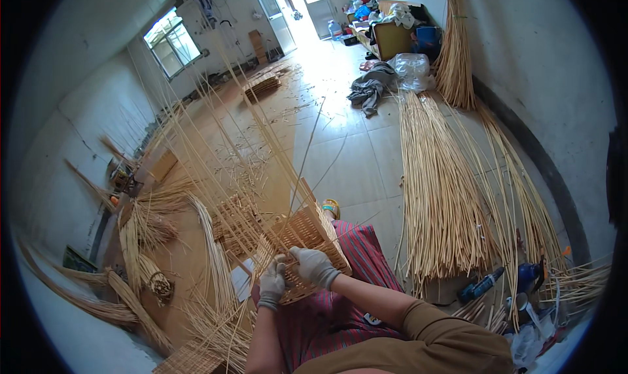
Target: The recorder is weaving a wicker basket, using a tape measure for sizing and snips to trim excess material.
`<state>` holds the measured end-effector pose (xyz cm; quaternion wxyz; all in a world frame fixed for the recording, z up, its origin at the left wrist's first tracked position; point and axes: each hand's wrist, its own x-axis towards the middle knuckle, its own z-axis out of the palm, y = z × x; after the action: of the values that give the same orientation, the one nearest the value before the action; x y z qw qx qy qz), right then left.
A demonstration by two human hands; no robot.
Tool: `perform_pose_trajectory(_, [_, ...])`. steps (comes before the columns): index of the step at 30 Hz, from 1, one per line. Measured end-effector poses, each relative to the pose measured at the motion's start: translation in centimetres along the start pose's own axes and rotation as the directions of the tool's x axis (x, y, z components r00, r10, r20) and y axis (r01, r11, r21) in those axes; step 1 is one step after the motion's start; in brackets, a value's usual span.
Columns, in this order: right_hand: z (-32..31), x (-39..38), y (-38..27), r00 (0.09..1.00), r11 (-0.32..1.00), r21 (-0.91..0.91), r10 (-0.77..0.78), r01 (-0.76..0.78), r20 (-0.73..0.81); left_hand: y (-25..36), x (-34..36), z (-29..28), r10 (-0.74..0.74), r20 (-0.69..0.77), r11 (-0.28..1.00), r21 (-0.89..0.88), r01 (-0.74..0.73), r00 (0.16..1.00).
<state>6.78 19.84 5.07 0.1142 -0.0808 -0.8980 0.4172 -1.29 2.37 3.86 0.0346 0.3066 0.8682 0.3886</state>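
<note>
A partly woven wicker basket (318, 238) rests tilted on my lap, over a striped red and purple cloth (364, 251). Long pale wicker rods (267, 128) rise from its left side toward the far left. In a whitish work glove, my left hand (272, 284) is closed on the basket's near left edge. My right hand (314, 267), gloved too, lies across the near side, fingers closed at that same edge where rods stick up. The two hands almost touch. Exactly which rods the fingertips pinch is hidden.
Another woven wicker piece (230, 225) lies just left of the basket. To the right, a large bundle of peeled rods (439, 197) covers the floor near a teal power tool (481, 285). More rod bundles (145, 269) lie left. Farther off are grey clothing (370, 86) and stacked wicker panels (262, 86).
</note>
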Motion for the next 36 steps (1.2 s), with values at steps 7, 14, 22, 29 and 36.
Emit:
perform_pose_trajectory(7, [-0.4, -0.1, 0.5, 1.0, 1.0, -0.022, 0.002, -0.002, 0.002, -0.4, 0.3, 0.0, -0.242, 0.245, 0.93, -0.219, 0.296, 0.939])
perform_pose_trajectory(14, [0.3, -0.1, 0.9, 0.992, 0.995, 0.006, -0.102, 0.103, -0.075, -3.8, 0.6, 1.3, 0.205, 0.075, 0.932, 0.289, -0.218, 0.976])
perform_pose_trajectory(22, [0.4, -0.1, 1.5, 0.987, 0.99, -0.034, -0.136, 0.133, -0.084, -0.6, 0.3, 0.7, -0.166, 0.113, 0.986, 0.034, 0.163, 0.98])
perform_pose_trajectory(29, [0.7, -0.4, 1.6, 0.997, 0.997, -0.047, -0.062, 0.06, -0.042, 1.1, -1.4, 1.3, -0.161, -0.036, 0.976, 0.145, 0.165, 0.986])
perform_pose_trajectory(36, [0.1, -0.4, 1.3, 0.998, 0.998, -0.033, -0.056, 0.055, -0.011, 0.1, -2.4, 3.2, -0.08, -0.173, 0.995, 0.042, 0.088, 0.982])
